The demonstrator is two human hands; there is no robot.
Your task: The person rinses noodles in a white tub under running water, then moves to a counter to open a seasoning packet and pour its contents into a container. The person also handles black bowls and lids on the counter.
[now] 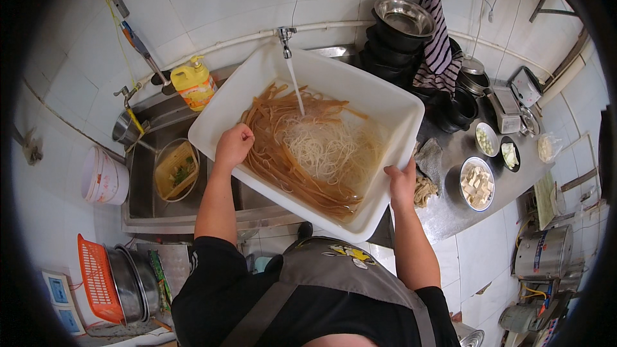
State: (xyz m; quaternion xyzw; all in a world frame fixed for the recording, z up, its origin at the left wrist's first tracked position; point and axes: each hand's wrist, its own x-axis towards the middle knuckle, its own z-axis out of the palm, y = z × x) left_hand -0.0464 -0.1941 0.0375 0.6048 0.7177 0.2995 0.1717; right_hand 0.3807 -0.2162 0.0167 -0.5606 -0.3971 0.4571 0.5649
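Observation:
A white plastic tub point(226, 120) lies over the sink under a chrome faucet point(285, 41) that runs water into it. Wide brown noodle strips point(274, 135) and a heap of thin pale noodles point(323, 147) sit in the water. At the tub's near left rim is my left hand point(234, 144), fingers curled in over the edge beside the brown strips; whether it grips the rim is unclear. My right hand point(402, 184) holds the tub's right wall, thumb over the rim and the other fingers hidden behind it.
Left of the tub, a yellow detergent jug point(194, 84) stands behind the steel sink point(144, 168), which holds a strainer basket point(177, 171). On the right, black pots point(393, 50) are stacked, and the steel counter point(446, 224) bears a bowl of tofu cubes point(477, 185) and a scale point(507, 111).

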